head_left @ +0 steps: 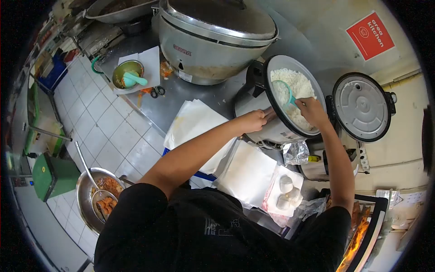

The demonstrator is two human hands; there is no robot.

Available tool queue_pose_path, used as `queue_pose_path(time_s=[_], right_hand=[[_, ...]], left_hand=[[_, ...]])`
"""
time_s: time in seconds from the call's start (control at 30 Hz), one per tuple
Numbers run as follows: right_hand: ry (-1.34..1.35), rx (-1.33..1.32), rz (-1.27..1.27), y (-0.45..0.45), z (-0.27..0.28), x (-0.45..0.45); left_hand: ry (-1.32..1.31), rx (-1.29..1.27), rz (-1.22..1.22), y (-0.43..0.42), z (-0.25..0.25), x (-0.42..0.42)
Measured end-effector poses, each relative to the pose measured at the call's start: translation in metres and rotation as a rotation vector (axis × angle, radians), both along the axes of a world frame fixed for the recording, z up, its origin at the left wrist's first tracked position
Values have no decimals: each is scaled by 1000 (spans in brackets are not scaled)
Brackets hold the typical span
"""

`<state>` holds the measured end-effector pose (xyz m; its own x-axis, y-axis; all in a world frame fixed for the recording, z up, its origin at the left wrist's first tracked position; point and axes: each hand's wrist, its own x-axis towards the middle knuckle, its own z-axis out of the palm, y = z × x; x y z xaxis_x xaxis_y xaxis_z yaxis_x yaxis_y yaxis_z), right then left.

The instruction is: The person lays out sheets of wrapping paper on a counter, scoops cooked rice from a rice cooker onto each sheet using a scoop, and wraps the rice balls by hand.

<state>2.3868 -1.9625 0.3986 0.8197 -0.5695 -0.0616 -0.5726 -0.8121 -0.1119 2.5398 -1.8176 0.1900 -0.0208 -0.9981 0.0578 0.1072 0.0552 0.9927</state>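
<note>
My right hand (311,111) is closed round the handle of a green scoop (282,92), whose bowl lies in the white rice (294,84) inside the open rice cooker (253,102). My left hand (252,122) is closed at the cooker's near left side; what its fingers grip, if anything, is too small to make out. The cooker's round lid (361,107) hangs open to the right. Below my left hand and forearm lie stacks of white paper sheets (251,170).
A large steel cooker (213,59) stands behind. At left are a small bowl (118,75) with a green scoop, scissors (157,92), a steel bowl of food (84,199) and a green bin (52,177). White rounded items (286,184) sit on paper at lower right.
</note>
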Motion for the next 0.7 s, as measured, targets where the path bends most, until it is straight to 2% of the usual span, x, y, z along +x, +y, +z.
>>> queue_pose_path(time_s=[0.1, 0.2, 0.27, 0.3, 0.37, 0.47, 0.5, 0.53, 0.57, 0.6, 0.63, 0.7], right_hand=[[-65, 436, -329, -4, -10, 8], [-289, 681, -451, -8, -15, 1], [-451, 713, -498, 3, -7, -14], [-534, 727, -532, 14, 1, -24], [-639, 661, -552, 52, 22, -48], [-900, 857, -639, 92, 9, -107], [-1042, 894, -635, 118, -1, -117], [-1132, 974, -629, 131, -28, -141], [-1197, 1078, -683, 158, -53, -155], [-1264, 1177, -722, 194, -72, -161], [-1335, 1269, -733, 223, -88, -163], [-1539, 1728, -969, 275, -128, -163]], left_hand=[[81, 144, 86, 20, 12, -4], [-426, 24, 51, 48, -7, -8], [-386, 94, -5, 83, -29, -33], [-422, 31, -77, 103, -40, -44], [-670, -73, -220, 131, -54, -59], [-987, -201, -493, 164, -97, -85], [-1060, -296, -501, 173, -117, -88], [-1109, -373, -366, 186, -131, -91], [-1030, -336, -369, 186, -132, -89], [-1115, -321, -398, 183, -125, -87], [-1066, -232, -496, 178, -101, -80], [-1052, -358, -419, 177, -112, -76]])
